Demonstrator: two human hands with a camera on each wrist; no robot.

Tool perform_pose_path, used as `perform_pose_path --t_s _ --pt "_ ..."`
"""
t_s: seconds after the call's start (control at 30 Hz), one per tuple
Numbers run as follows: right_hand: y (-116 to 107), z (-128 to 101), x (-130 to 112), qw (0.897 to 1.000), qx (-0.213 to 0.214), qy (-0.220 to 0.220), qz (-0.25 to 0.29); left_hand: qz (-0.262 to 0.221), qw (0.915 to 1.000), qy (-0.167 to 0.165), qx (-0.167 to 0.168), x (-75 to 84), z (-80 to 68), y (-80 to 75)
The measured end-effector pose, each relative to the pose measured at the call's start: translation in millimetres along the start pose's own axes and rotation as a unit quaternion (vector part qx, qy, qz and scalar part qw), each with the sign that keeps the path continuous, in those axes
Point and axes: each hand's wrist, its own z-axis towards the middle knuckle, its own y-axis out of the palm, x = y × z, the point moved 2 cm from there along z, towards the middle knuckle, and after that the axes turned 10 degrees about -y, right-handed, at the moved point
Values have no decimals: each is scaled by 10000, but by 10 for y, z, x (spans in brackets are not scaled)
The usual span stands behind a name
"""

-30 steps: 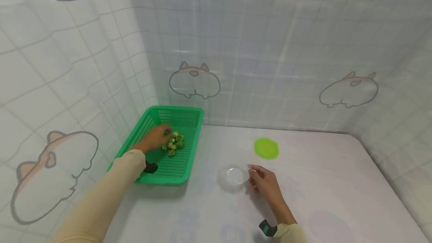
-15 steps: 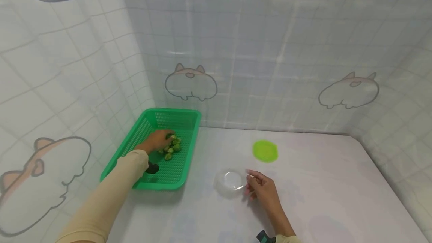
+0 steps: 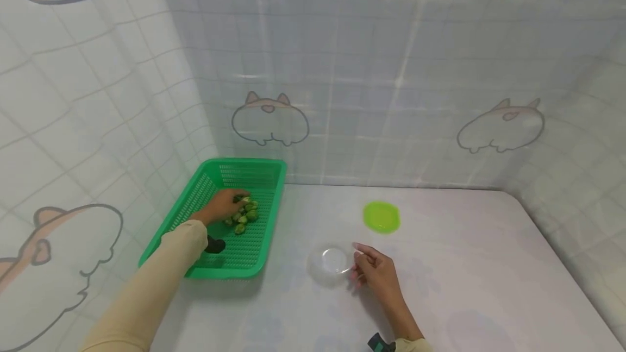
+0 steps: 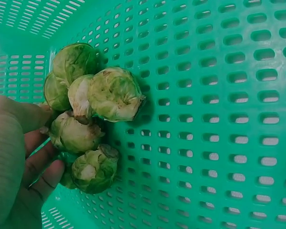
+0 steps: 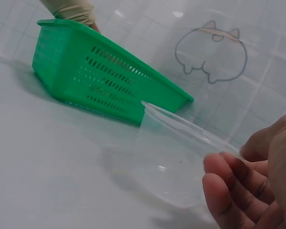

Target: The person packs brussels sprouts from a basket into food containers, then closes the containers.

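My left hand [image 3: 225,203] reaches down into the green basket [image 3: 274,216]. Its curled thumb and fingers [image 4: 48,179] close on one of the Brussels sprouts [image 4: 117,93] piled there, though the fingertips are partly hidden behind them. In the head view several more sprouts [image 3: 251,214] lie just right of that hand. With thumb and fingers at its rim, my right hand [image 3: 379,270] holds a clear plastic bowl [image 5: 169,157]. The bowl looks slightly tilted, its mouth up, and nothing shows inside it. Whether its base touches the table cannot be seen clearly.
A flat lime-green round piece [image 3: 381,217] lies on the white table [image 3: 464,259] behind the bowl. The basket stands in the back left corner, close to the tiled-pattern wall sheets [image 3: 342,96]. The table's back edge runs along the wall.
Both hands stay nearly in place: the left among the sprouts, the right on the bowl's rim. The left fingers sink slightly deeper into the pile. The head view has shifted a little.
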Motion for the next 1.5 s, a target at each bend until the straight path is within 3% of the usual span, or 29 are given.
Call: perform_pose_path --t_s 0.27,0.5,0.83,1.27,1.5 --pt "58 -15 -26 10000 -16 -38 30 -18 9999 -40 152 54 -113 -71" --pt "43 -10 1 10000 82 11 20 -172 9987 274 383 75 -80 -119" --pt "64 -26 19 9998 115 6 152 -600 9965 377 451 157 -225 -249" --pt "72 -39 53 9999 99 9 87 -1007 9920 649 406 551 -463 -323" --pt "89 -51 43 9999 91 -42 111 -1303 9873 895 169 804 -625 -285"
